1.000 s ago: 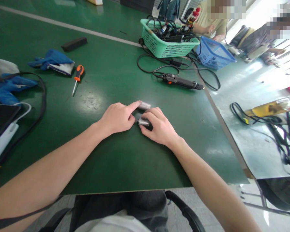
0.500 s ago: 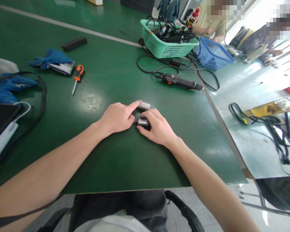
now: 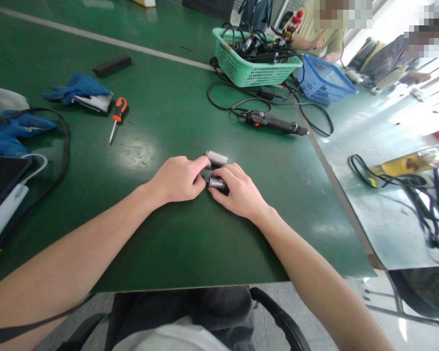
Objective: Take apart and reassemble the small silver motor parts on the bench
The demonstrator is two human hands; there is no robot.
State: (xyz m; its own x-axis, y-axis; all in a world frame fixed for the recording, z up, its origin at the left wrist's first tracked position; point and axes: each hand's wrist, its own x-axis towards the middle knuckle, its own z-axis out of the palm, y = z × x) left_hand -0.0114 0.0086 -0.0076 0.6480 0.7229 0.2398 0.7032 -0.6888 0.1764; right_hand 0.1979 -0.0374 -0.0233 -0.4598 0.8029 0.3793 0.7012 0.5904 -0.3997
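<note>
One short metal cylinder (image 3: 215, 183) sits in the right hand (image 3: 241, 191), gripped between bent fingers and thumb, just above or on the green table (image 3: 168, 253). A second cylinder (image 3: 218, 158) lies just beyond it. Half a second ago the left hand (image 3: 180, 179) had its index finger stretched along that farther piece; now the finger is bent back, baring more of its near end. Whether the fingertip touches it cannot be told. The left hand's other fingers are curled, its thumb at the held cylinder's narrow end; any grip there is hidden. The change seems to bring both hands onto the nearer piece. Farther out lie an orange-handled screwdriver (image 3: 120, 110) and a black power driver (image 3: 276, 123).
</note>
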